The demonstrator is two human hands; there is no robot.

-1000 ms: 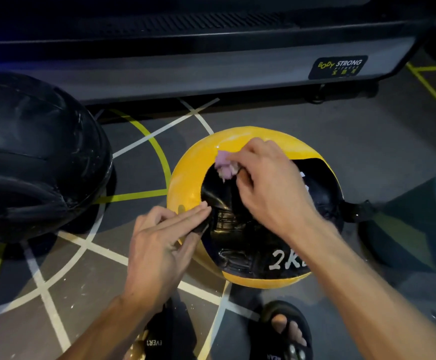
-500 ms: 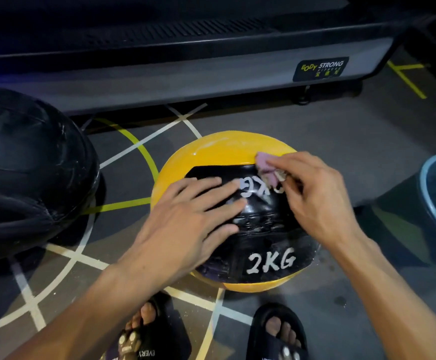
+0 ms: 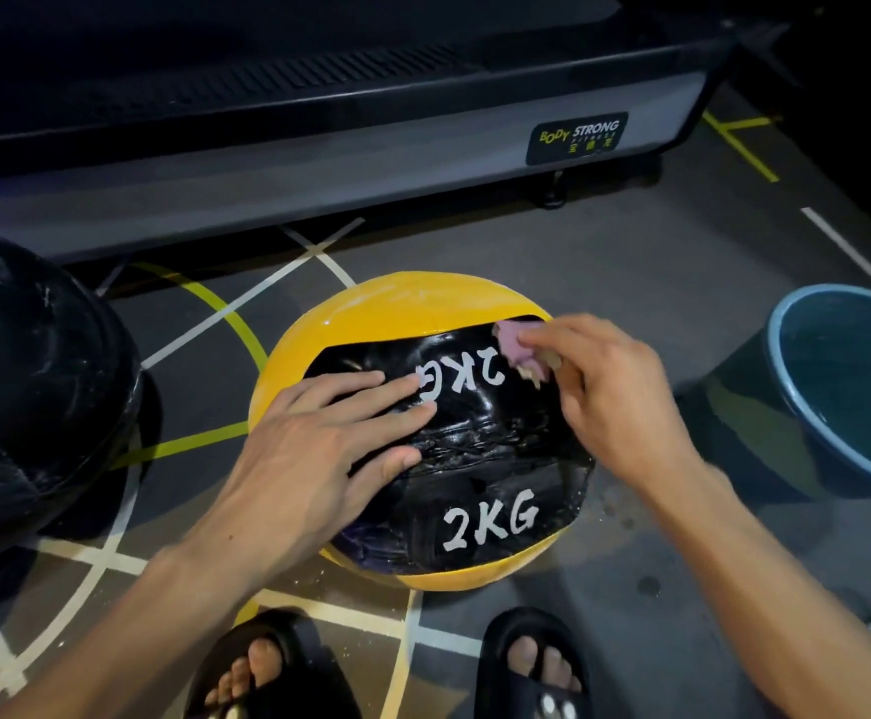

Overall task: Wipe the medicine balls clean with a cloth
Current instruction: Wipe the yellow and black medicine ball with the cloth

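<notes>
A yellow medicine ball [image 3: 371,313] with a glossy black panel marked "2KG" twice sits on the floor in front of my feet. My left hand [image 3: 314,448] lies flat on the black panel's left side, fingers straight and spread. My right hand [image 3: 614,402] pinches a small pink cloth [image 3: 516,347] against the ball's upper right, at the edge between black panel and yellow. A larger black ball [image 3: 34,386] rests to the left, partly cut off by the frame.
A blue basin [image 3: 806,407] holding water stands on the floor at the right. A grey machine base [image 3: 319,163] with a "Body Strong" label runs across the back. My two black sandals [image 3: 531,666] are just below the ball. White and yellow lines cross the floor.
The ball has rolled so both "2KG" marks face up. My left hand moved from the ball's left edge onto the black panel; my right hand and cloth shifted to the upper right.
</notes>
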